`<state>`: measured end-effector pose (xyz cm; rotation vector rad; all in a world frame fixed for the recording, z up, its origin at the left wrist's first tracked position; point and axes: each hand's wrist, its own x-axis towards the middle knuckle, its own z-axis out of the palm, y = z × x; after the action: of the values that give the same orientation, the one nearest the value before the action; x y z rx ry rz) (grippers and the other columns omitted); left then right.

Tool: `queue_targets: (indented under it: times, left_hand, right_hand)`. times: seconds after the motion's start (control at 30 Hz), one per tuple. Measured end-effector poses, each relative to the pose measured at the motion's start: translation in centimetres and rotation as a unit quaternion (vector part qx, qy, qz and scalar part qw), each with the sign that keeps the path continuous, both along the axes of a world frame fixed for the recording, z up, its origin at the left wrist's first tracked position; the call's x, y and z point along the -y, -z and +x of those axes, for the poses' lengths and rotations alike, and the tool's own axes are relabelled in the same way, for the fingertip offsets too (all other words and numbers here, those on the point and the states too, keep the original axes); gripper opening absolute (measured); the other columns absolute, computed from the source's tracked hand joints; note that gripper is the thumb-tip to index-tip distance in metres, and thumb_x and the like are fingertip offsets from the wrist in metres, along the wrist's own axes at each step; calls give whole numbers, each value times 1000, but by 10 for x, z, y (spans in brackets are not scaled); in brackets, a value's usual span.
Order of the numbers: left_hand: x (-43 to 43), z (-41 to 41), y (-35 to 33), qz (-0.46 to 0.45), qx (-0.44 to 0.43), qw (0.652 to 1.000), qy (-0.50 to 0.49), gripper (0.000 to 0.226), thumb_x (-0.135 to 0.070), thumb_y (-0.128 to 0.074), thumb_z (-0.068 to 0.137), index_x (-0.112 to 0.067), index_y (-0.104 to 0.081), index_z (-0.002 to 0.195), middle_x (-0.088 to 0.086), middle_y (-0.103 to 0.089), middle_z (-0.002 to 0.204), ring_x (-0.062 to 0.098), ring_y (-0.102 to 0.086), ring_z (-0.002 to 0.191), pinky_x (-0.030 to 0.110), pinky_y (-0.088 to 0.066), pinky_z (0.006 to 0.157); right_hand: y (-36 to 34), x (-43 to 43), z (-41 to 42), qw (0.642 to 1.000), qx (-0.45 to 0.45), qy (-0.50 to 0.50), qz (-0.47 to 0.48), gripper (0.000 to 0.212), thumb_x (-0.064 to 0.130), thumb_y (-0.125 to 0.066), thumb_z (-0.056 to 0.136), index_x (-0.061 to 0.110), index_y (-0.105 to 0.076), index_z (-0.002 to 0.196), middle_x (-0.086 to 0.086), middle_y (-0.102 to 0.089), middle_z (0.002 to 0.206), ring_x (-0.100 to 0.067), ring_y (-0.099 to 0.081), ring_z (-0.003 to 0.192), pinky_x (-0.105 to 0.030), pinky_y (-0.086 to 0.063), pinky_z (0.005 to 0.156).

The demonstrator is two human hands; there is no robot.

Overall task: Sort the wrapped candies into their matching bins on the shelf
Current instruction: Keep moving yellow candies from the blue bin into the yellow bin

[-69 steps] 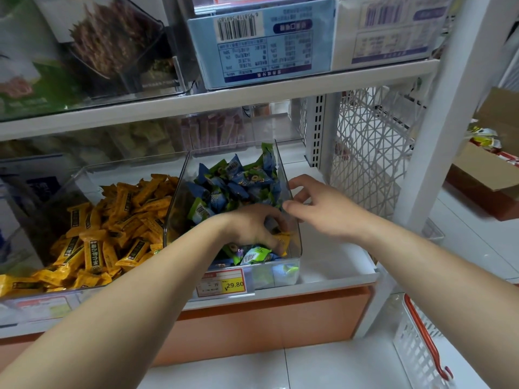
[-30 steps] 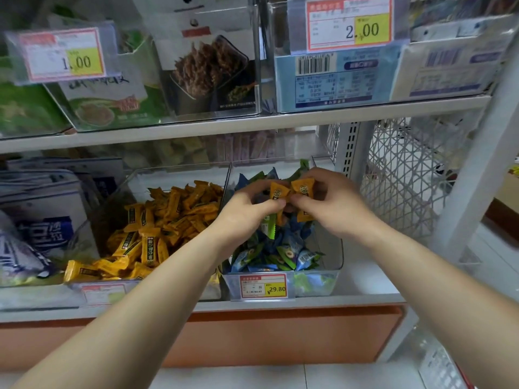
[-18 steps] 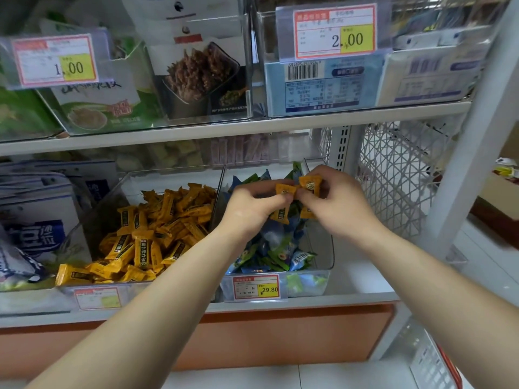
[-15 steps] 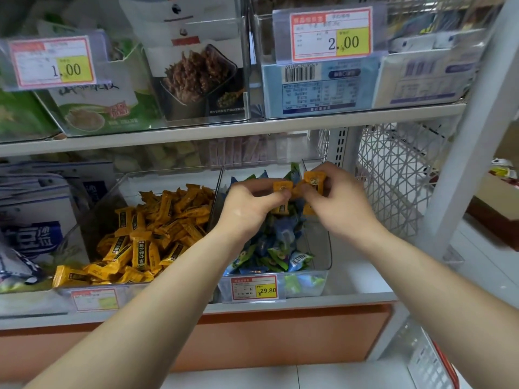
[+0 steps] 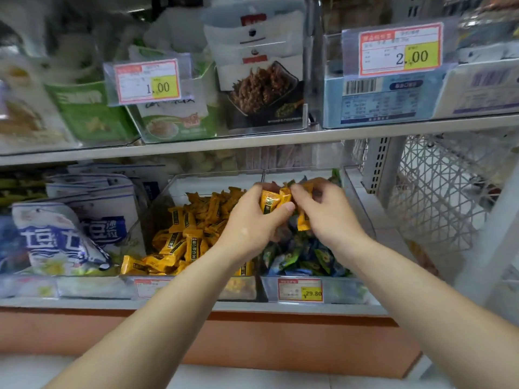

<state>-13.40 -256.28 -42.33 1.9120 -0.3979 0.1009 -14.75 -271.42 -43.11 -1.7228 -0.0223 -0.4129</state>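
Two bare forearms reach up from the bottom edge, from about 7 and 5 o'clock, and meet near the middle of the view. Below them runs the flat orange-brown base panel (image 5: 280,338) of the shelf unit.

The left hand (image 5: 252,223) is curled around an orange candy (image 5: 269,204), a small pillow-shaped piece in a glossy, crinkled wrapper with a dark round mark on it. The right hand (image 5: 328,214) sits just beside it, fingers pinched on more orange wrapped pieces (image 5: 304,220), one hanging under the palm. The two hands touch at the fingertips, above the divider between two clear plastic bins.

At 9 o'clock from the hands, the left bin (image 5: 157,211) holds a loose heap of long orange candies (image 5: 191,234) with dark labels. Under the hands and toward 5 o'clock, the right bin (image 5: 362,209) holds blue and green twist-end candies (image 5: 306,259) in shiny film. A red-and-yellow price tag (image 5: 300,289) reading 29.80 is fixed to its front wall.

Far toward 9 o'clock lie soft white-and-blue pouches (image 5: 64,237). At 3 o'clock stands a white lattice panel (image 5: 438,192).

Beyond, at 12 o'clock, the upper shelf board (image 5: 280,140) carries clear boxes of flat packets, with tags showing 1.00 (image 5: 147,80) and 2.00 (image 5: 400,49); this row is blurred.
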Motion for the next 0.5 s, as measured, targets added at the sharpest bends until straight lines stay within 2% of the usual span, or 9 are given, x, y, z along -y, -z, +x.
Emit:
queue_targets:
  times: [0.07, 0.13, 0.2, 0.27, 0.33, 0.4, 0.5]
  left_hand:
    - [-28, 10, -3, 91, 62, 993, -52, 21, -37, -73, 86, -30, -61, 102, -10, -68, 87, 5, -66, 78, 12, -47, 59]
    - [-56, 19, -3, 190, 119, 968, -113, 31, -43, -75, 83, -31, -61, 108, -14, -67, 89, 3, -62, 80, 9, -43, 64]
    - [-83, 28, 0, 232, 127, 951, -158, 42, -43, -76, 82, -28, -59, 117, -9, -65, 94, 12, -61, 83, 24, -50, 68]
    - [-104, 37, 6, 244, 117, 946, -179, 36, -39, -73, 85, -27, -57, 115, -6, -63, 94, 16, -61, 81, 30, -50, 64]
    - [-119, 45, 13, 251, 115, 945, -176, 18, -35, -67, 92, -26, -57, 105, -5, -64, 89, 18, -63, 80, 26, -44, 59]
    - [-128, 51, 21, 277, 117, 937, -176, 11, -33, -60, 96, -25, -60, 104, -2, -67, 93, 21, -66, 86, 23, -43, 61]
    - [-137, 58, 24, 322, 91, 921, -198, 38, -39, -56, 98, -21, -56, 131, 5, -67, 120, 28, -64, 106, 35, -53, 80]
  right_hand:
    - [-1, -13, 1, 999, 12, -17, -32, 19, 43, -66, 91, 25, -69, 88, 13, -72, 83, 1, -66, 78, -17, -47, 64]
    - [-4, -24, 5, 997, 15, -35, -61, 18, 44, -73, 85, 27, -70, 91, 13, -71, 81, 0, -65, 73, -17, -47, 64]
    - [-7, -35, 13, 996, -3, -51, -78, 34, 45, -80, 77, 29, -64, 102, 8, -71, 90, -6, -68, 73, -22, -50, 62]
    - [-9, -49, 25, 988, -11, -51, -143, 44, 50, -82, 73, 31, -59, 104, 7, -68, 93, -7, -66, 79, -21, -48, 62]
    - [-10, -66, 40, 974, 1, -51, -220, 34, 51, -78, 76, 32, -61, 98, 11, -66, 92, -6, -62, 86, -22, -47, 66]
    - [-9, -82, 59, 966, 17, -61, -252, 20, 48, -73, 82, 35, -62, 93, 12, -67, 93, -9, -63, 88, -29, -53, 73]
    - [-10, -101, 87, 947, -1, -70, -312, 14, 47, -65, 89, 40, -61, 101, 12, -68, 107, -13, -65, 96, -31, -52, 79]
